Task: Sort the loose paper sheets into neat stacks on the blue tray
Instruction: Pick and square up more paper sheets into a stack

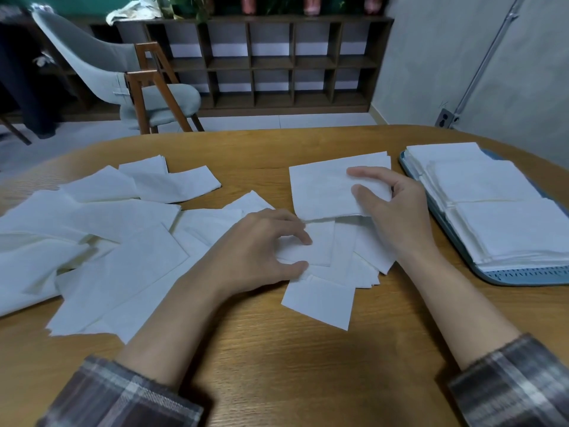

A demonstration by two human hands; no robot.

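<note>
Sheet bundle (pixel 320 189) in pinch of right hand (pixel 397 211) fingers; loose sheet (pixel 320 246) in pinch of curled left hand (pixel 258 245) fingers

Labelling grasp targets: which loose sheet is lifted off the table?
The sheet pinched at its right edge by the right hand, near the blue tray. It casts a shadow below; the others lie flat on the table.
</note>
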